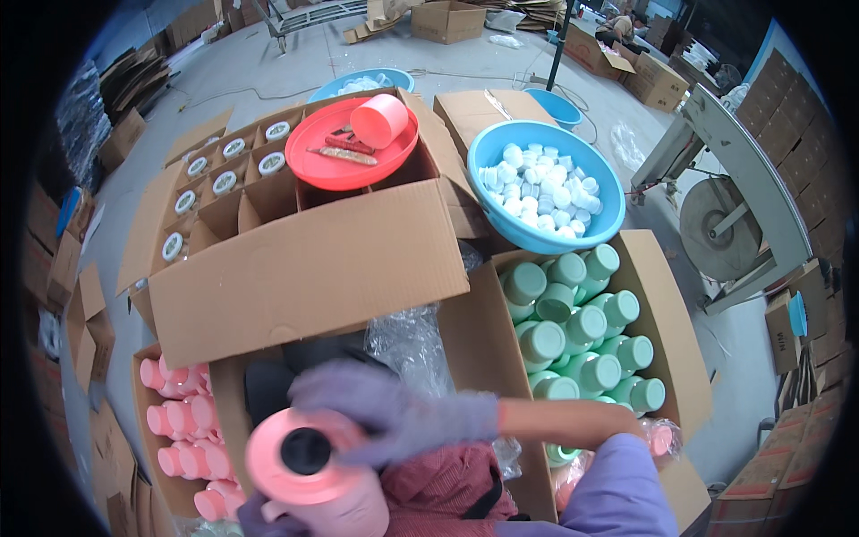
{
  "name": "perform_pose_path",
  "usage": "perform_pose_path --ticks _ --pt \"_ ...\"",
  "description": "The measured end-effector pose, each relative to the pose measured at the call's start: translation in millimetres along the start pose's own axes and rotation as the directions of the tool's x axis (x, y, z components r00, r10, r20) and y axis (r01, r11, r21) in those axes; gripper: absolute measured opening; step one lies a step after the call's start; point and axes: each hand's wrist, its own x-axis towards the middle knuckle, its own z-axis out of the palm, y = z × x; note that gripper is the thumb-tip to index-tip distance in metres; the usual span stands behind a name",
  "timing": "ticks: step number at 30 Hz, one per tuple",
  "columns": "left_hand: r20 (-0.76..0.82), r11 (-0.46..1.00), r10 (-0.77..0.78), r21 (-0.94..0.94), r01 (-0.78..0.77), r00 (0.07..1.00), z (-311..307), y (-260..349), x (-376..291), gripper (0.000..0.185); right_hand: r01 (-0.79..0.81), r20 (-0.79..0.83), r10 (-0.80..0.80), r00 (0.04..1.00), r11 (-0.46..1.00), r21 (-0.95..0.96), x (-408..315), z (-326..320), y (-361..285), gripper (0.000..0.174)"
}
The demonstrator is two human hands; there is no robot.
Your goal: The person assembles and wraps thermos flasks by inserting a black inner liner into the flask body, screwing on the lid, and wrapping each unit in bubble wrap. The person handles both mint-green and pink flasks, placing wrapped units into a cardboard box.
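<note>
A pink plastic jug-like vessel (335, 493) with a broad pink rim and a black round centre is held low in front of me. My left hand (272, 517), in a purple glove, grips it at the handle side near the bottom edge of the view. Over its rim reaches my right hand (386, 413), gloved alike and blurred; its fingers lie at the rim's right side, and whether they grip is not clear. Pink bottles (194, 429) fill a carton at the left, green bottles (584, 329) one at the right.
A divided carton (309, 268) with lidded jars (225, 181) stands ahead, bearing a red basin (315, 161) with tools and a pink cup (379, 121). Beside it a blue basin (483, 201) holds white caps (543, 188). A wheeled metal machine (758, 188) stands right; a person (621, 28) sits far back.
</note>
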Motion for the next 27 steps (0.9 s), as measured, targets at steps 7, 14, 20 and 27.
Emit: perform_pose_path --ticks 7,14,20,27 --pt "-0.39 0.494 0.052 -0.79 -0.364 0.919 23.2 -3.5 22.8 0.052 -0.687 -0.731 0.037 0.681 0.376 -0.622 -27.6 -322.9 156.3 0.028" --pt "-0.398 0.058 -0.057 -0.917 -0.395 0.915 55.1 10.3 35.5 0.025 -0.621 -0.626 0.412 0.662 -0.166 -0.766 -52.6 -386.7 234.0 0.041" --pt "-0.165 -0.245 0.191 -0.963 -0.116 0.968 45.3 -2.5 25.5 0.034 -0.857 -0.883 0.225 0.411 0.426 -0.29 -9.1 -304.0 150.2 0.042" --pt "-0.034 -0.24 0.254 -0.97 0.029 0.967 47.0 14.4 54.9 0.033 -0.182 -0.146 0.131 0.981 0.886 -0.428 20.5 -33.8 3.2 0.049"
